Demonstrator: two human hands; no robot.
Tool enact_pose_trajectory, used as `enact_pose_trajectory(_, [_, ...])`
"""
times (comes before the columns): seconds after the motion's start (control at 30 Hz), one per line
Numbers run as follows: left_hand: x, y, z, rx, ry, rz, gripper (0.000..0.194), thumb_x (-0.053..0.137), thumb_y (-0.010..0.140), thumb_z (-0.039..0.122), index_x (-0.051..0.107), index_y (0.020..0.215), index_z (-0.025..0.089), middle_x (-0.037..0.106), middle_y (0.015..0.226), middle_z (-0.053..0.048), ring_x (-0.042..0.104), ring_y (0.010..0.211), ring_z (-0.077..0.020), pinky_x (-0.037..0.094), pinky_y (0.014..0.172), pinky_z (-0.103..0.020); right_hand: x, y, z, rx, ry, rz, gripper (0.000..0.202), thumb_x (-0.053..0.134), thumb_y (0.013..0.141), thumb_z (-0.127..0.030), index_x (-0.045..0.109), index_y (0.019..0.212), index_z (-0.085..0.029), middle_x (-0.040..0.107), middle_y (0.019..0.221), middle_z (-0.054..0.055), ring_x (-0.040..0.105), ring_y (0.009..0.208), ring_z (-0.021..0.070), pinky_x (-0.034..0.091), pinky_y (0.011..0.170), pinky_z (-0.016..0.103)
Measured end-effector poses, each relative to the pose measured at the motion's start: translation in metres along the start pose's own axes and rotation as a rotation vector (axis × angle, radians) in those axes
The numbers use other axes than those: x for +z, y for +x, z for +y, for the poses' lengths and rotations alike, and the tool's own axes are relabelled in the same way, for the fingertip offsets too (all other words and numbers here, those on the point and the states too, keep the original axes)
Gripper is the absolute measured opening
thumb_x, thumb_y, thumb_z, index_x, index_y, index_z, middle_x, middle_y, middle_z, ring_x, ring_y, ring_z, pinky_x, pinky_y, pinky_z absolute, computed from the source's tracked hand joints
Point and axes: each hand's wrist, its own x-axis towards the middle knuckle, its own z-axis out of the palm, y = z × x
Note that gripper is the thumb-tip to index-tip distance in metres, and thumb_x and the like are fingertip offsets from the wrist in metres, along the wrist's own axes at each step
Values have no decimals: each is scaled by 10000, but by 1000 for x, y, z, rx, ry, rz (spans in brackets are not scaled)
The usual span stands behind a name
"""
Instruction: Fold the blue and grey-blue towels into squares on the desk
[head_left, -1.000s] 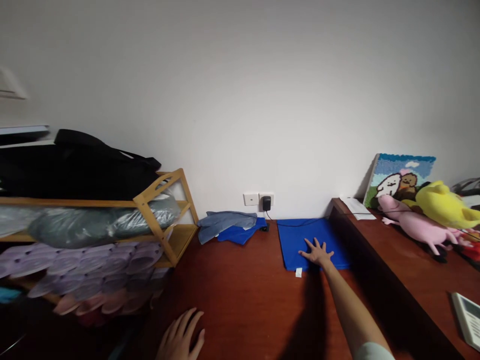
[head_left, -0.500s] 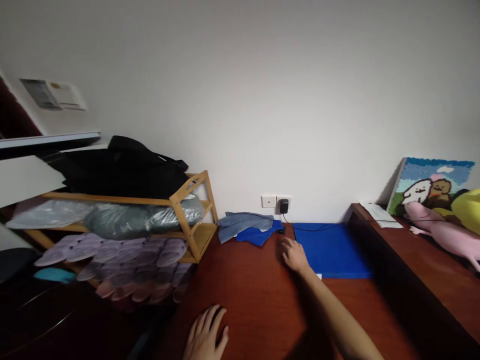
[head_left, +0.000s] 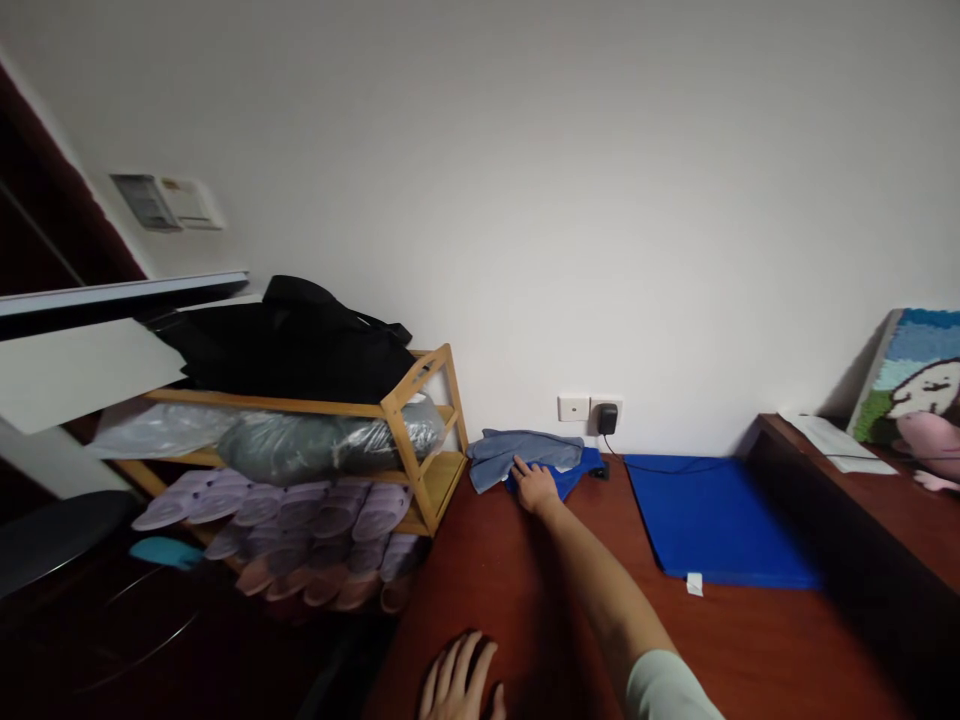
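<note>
Wood, red-brown and shiny, makes one big table (head_left: 487,560). Beside it stands one light-brown wooden rack (head_left: 405,455). Three cloths lie on the table. The biggest is one bright blue, flat, square cloth (head_left: 720,520), on the right side, smooth with straight edges. At the back, near the rack, is one grey-blue, wrinkly cloth (head_left: 529,448). One bright blue, crumpled cloth (head_left: 581,470) pokes out from under it. Two hands show. A second ago, the right hand (head_left: 538,487) was spread on the flat cloth; now it is at the two rumpled ones, fingers stretched out. I cannot tell how hard they press. The left hand (head_left: 459,685) stays low at the front, fingers spread. One small white tag (head_left: 694,584) sticks out from the flat cloth's front edge.
</note>
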Motion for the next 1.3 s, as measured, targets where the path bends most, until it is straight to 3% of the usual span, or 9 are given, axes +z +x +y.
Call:
enact_pose_trajectory(0.2, [-8, 2, 8, -20, -12, -6, 538, 608, 891, 387, 564, 1428, 381, 669, 1418, -35, 612, 1295, -327, 487, 1083, -540, -9, 3, -13, 14, -15, -2, 691, 421, 905, -155, 361, 1593, -168, 269, 1701, 90, 535, 1260, 268, 425, 1039, 416])
enact_pose_trajectory(0.33, [-26, 10, 20, -40, -25, 3, 501, 597, 903, 361, 593, 1404, 354, 664, 1419, -35, 598, 1304, -313, 466, 1105, -518, -49, -15, -18, 13, -39, 53, 758, 359, 894, -127, 230, 1640, -151, 151, 1733, 52, 519, 1269, 293, 435, 1029, 439])
enact_pose_trajectory(0.53, [-56, 23, 40, -81, -18, -13, 421, 557, 936, 360, 655, 1343, 316, 678, 1395, -42, 595, 1299, -287, 445, 1123, -504, -195, -78, -25, -66, -66, 357, 798, 328, 915, -137, 46, 1661, -119, 9, 1744, 39, 525, 1191, 307, 435, 1014, 443])
enact_pose_trajectory(0.67, [-71, 29, 46, -139, -28, -46, 398, 572, 900, 316, 704, 1275, 299, 699, 1367, -45, 601, 1305, -286, 433, 1145, -483, -308, -161, -27, -117, -60, 741, 754, 319, 967, -159, 34, 1664, -138, 67, 1739, 92, 561, 1130, 310, 461, 990, 476])
enact_pose_trajectory(0.8, [-87, 40, 64, -202, -179, -63, 416, 593, 850, 308, 699, 1252, 286, 707, 1349, -62, 609, 1310, -303, 409, 1174, -495, -380, -255, -33, -192, -39, 1071, 735, 345, 994, -167, 58, 1670, -210, 189, 1718, 113, 531, 1280, 329, 457, 1042, 516])
enact_pose_trajectory(0.97, [-133, 80, 161, -286, -722, 117, 823, 691, 797, 549, 425, 1513, 243, 475, 1589, -138, 409, 1498, -336, 373, 1206, -521, -411, -352, -48, -280, -5, 1153, 713, 391, 1018, -220, 98, 1667, -268, 273, 1694, 111, 380, 1484, 327, 405, 1140, 561])
enact_pose_trajectory(1.13, [-218, 115, 276, -207, -1041, 382, 989, 794, 728, 583, 349, 1536, 227, 386, 1634, -199, 284, 1552, -383, 265, 1248, -585, -417, -426, -59, -324, 134, 1086, 634, 378, 1058, -310, 158, 1652, -339, 280, 1696, 67, 312, 1536, 288, 347, 1214, 583])
enact_pose_trajectory(1.23, [-276, 119, 313, -128, -1196, 464, 974, 813, 758, 524, 314, 1554, 267, 393, 1631, -175, 324, 1535, -363, 274, 1246, -581, -419, -464, -63, -303, 235, 1081, 664, 473, 1039, -357, 200, 1644, -351, 270, 1700, 50, 287, 1548, 282, 330, 1246, 562])
enact_pose_trajectory(1.3, [-313, 118, 328, -59, -1354, 391, 929, 803, 788, 500, 313, 1553, 307, 475, 1573, -152, 467, 1448, -333, 386, 1189, -547, -420, -482, -66, -311, 265, 1092, 687, 513, 1021, -341, 219, 1641, -345, 269, 1700, 49, 288, 1548, 281, 319, 1260, 549])
